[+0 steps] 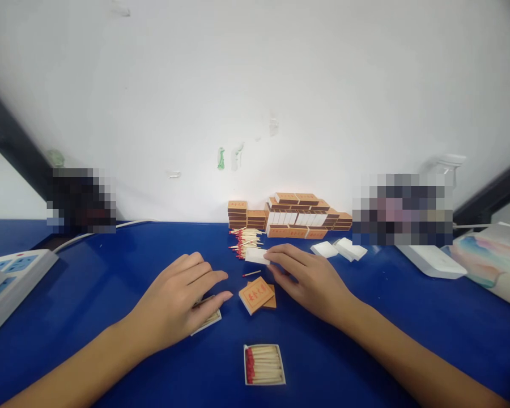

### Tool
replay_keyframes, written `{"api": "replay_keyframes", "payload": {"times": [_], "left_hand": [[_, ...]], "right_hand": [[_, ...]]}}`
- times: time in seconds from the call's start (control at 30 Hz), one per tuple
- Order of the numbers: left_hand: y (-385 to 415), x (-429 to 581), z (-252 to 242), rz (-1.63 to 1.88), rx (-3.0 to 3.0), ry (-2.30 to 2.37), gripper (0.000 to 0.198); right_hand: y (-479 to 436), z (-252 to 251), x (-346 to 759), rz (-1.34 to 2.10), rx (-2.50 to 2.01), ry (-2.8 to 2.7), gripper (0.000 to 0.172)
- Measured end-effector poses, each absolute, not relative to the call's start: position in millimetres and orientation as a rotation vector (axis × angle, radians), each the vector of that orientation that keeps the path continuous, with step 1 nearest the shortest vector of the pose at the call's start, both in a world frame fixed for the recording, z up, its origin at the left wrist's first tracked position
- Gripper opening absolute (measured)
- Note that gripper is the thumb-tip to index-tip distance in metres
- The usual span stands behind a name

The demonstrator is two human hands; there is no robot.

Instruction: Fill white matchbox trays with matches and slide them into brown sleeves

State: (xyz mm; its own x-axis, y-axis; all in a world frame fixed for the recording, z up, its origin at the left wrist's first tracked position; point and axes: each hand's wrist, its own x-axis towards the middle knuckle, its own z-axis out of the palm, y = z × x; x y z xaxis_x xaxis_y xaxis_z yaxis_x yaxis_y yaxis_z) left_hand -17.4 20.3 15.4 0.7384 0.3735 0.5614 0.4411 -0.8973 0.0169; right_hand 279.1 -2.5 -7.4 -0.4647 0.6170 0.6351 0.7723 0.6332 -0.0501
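Note:
My right hand (308, 277) pinches a small white matchbox tray (255, 256) beside a loose pile of red-tipped matches (249, 239). Over a match-filled tray (210, 322) rests my left hand (182, 294), its fingers apart and partly covering the tray. Between the hands, an orange matchbox cover (255, 294) lies tilted across another one (271, 299). One loose match (251, 273) is just behind them. Nearer to me, a white tray full of matches (264, 364) lies with its red heads at the left.
Stacked matchboxes (297, 231) stand along the white wall. White trays (352, 249) lie behind my right hand. A power strip (21, 283) is at the left; a white object (431, 262) and a colourful packet (493, 260) are at the right.

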Motion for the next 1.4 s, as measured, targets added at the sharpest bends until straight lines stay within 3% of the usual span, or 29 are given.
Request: {"api": "replay_keyframes", "payload": {"times": [1.4], "left_hand": [[20.8,-18.8,12.8,-0.869,-2.829,-0.667,0.02]], "right_hand": [[-3.4,-7.5,279.6,-0.332,-1.077,-2.236,0.019]]}}
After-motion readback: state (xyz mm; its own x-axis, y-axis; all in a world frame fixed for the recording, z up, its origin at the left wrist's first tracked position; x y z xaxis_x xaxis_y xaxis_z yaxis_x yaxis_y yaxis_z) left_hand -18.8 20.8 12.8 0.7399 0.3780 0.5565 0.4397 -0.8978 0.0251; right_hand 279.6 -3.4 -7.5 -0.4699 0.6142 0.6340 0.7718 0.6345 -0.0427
